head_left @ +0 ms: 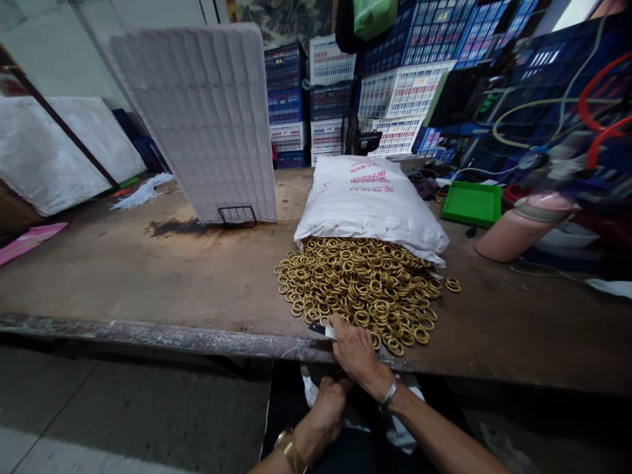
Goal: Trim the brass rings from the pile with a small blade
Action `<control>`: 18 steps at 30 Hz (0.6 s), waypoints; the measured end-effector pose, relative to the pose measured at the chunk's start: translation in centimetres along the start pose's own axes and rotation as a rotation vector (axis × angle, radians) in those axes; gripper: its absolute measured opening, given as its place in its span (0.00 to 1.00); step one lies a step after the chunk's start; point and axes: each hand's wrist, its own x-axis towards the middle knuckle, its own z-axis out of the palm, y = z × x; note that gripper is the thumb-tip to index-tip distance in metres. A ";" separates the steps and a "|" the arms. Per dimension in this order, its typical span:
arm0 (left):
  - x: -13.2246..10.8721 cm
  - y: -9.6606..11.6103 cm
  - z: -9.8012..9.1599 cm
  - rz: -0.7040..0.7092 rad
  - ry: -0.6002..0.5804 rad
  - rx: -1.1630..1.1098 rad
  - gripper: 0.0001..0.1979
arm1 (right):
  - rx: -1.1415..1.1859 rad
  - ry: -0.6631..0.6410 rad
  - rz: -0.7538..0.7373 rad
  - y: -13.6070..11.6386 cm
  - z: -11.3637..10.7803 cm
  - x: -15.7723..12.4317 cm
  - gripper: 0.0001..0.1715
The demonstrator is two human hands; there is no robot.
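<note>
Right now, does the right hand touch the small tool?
Touching: the head view shows the right hand gripping the small tool by its white part.

Free space left of the right hand [354, 349]: open run of tabletop [123, 283], bounded farther forward-left by an upright white panel [207, 125]. Directly ahead of the grip: ring heap [360, 283] blocks low travel; bulky white sack [365, 201] stands behind it. Right of the grip: bare strip passes the heap, then pink bottle [518, 230] and green tray [471, 204] obstruct, forward-right. Left hand [326, 409], lower: table edge [172, 337] lies ahead.
</note>
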 end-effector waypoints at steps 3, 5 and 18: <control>-0.7 0.2 -0.1 -0.011 0.003 0.014 0.11 | 0.027 0.033 -0.010 0.2 0.3 0.0 0.13; -1.4 0.6 -0.3 -0.023 -0.045 0.046 0.12 | 0.052 0.029 -0.018 0.5 0.3 -0.1 0.14; -2.4 6.2 -1.7 0.602 0.198 0.377 0.16 | 0.949 -0.138 -0.064 1.7 -2.8 -1.8 0.14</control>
